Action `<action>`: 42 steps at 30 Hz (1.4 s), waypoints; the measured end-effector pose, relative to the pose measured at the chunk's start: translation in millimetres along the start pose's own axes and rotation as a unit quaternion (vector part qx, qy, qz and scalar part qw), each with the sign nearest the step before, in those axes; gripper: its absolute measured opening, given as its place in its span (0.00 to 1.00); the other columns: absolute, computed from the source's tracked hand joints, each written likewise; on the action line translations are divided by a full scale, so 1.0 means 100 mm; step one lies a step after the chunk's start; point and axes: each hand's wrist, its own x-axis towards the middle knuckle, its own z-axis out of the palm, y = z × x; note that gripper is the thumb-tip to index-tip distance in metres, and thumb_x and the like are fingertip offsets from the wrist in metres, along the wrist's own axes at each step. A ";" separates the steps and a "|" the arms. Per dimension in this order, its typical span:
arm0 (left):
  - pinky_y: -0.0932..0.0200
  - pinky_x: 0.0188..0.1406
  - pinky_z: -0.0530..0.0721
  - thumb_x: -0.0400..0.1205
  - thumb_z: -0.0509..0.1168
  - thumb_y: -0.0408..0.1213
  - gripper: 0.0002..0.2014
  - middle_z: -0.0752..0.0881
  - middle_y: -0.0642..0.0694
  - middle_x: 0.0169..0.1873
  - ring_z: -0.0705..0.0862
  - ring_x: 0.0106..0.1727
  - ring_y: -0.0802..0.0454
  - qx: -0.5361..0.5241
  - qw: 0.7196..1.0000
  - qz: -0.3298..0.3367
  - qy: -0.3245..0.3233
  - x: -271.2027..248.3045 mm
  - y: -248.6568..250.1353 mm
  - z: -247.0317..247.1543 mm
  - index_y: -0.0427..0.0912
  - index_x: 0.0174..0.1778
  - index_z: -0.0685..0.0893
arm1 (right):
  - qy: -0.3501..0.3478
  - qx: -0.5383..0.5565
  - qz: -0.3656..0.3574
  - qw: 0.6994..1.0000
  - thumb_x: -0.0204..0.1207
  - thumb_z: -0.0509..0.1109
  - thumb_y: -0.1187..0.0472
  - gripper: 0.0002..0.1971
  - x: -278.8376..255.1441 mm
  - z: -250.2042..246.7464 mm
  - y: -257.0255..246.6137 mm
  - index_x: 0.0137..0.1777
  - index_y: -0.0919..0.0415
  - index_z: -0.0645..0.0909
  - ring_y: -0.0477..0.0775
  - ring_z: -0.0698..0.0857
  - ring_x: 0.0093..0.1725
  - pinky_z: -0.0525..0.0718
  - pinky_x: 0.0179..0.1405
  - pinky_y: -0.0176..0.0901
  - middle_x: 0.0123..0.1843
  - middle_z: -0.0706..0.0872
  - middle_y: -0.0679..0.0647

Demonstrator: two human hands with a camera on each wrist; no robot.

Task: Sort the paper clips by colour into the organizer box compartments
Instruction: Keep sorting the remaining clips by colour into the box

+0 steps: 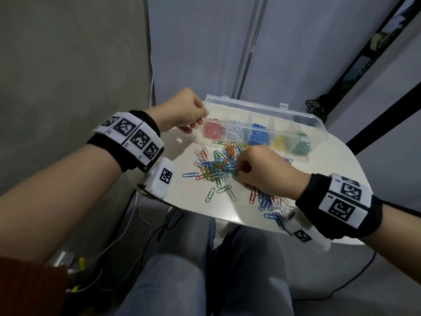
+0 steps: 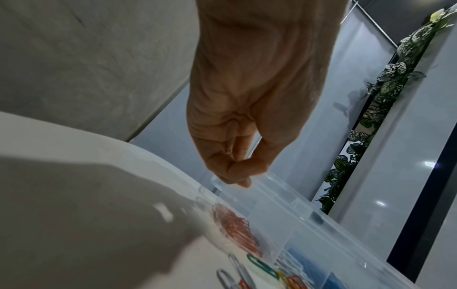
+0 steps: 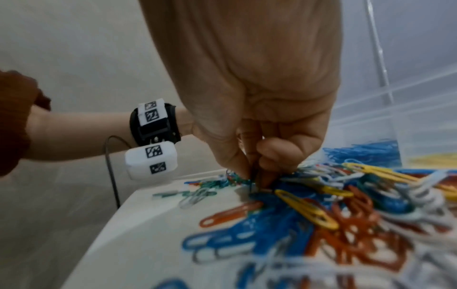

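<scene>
Clear plastic organizer box [image 1: 303, 124] sits at the white tabletop's [image 1: 330, 169] far edge, sorted by colour; the left hand [image 1: 182, 110] steadies its corner while the right hand [image 1: 262, 169] digs in the loose paper clips [image 1: 216, 165]. Left wrist: fingers [image 2: 235, 176] pinch the box rim, grey walls behind. Right wrist: fingers [image 3: 269, 162] pinch a green clip [image 3: 243, 180] from the pile
</scene>
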 end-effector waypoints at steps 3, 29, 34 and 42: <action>0.66 0.15 0.78 0.87 0.62 0.35 0.10 0.82 0.43 0.33 0.76 0.27 0.54 -0.002 1.000 -0.001 -0.001 0.00 0.00 0.00 0.32 0.50 0.84 | -0.002 0.111 0.029 0.993 0.72 0.75 0.67 0.06 0.04 -0.12 0.09 0.34 0.63 0.87 0.40 0.78 0.25 0.74 0.29 0.31 0.29 0.86 0.48; 0.67 0.15 0.77 0.86 0.62 0.35 0.11 0.81 0.43 0.32 0.74 0.27 0.52 0.000 1.000 0.002 -0.001 0.00 -0.01 0.00 0.28 0.51 0.84 | 0.249 0.124 0.212 0.937 0.66 0.77 0.71 0.02 -0.02 -0.94 1.17 0.37 0.65 0.89 0.44 0.77 0.26 0.72 0.21 0.26 0.33 0.87 0.64; 0.66 0.15 0.77 0.86 0.62 0.35 0.11 0.81 0.43 0.32 0.75 0.27 0.53 0.002 1.000 0.000 -0.001 -0.01 -0.01 0.00 0.29 0.51 0.84 | 0.229 0.123 0.187 0.947 0.68 0.80 0.68 0.05 -0.05 -0.81 1.11 0.43 0.64 0.90 0.43 0.74 0.25 0.68 0.17 0.22 0.32 0.83 0.56; 0.66 0.16 0.78 0.87 0.62 0.35 0.11 0.82 0.43 0.33 0.76 0.28 0.53 0.008 1.000 0.000 -0.001 0.00 -0.01 0.00 0.30 0.52 0.85 | 0.071 0.123 0.054 0.988 0.66 0.81 0.69 0.07 -0.15 -0.52 0.71 0.40 0.57 0.90 0.39 0.75 0.26 0.71 0.27 0.27 0.30 0.84 0.49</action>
